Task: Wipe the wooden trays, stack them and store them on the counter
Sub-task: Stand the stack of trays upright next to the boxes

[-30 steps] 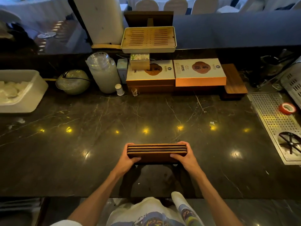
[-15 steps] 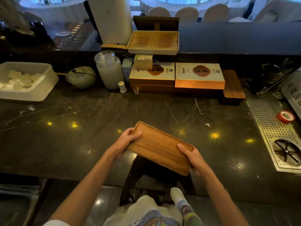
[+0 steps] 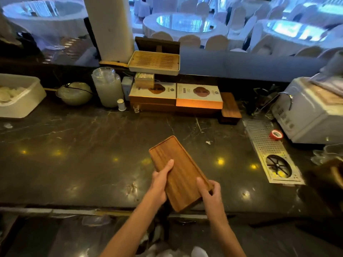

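Note:
A stack of brown wooden trays [image 3: 178, 169] is held over the dark marble counter [image 3: 83, 154], long axis running from near right to far left, top tray face up. My left hand [image 3: 161, 182] grips its left long edge, thumb on top. My right hand [image 3: 210, 191] holds the near right corner. Only the top tray's surface shows; the ones beneath are hidden. Another dark wooden tray [image 3: 230, 108] rests at the back right of the counter beside the boxes.
Orange gift boxes [image 3: 198, 97], a slatted tea tray [image 3: 154, 62], a glass jar [image 3: 108, 88], a bowl [image 3: 74, 93] and a white tub [image 3: 20, 97] line the back. A perforated metal drain grid [image 3: 269, 149] with red tape [image 3: 276, 134] and a white appliance [image 3: 311, 112] stand right.
The stack went from edge-on and level to face up, then turned clockwise so its long axis points away. The view moved closer to the counter.

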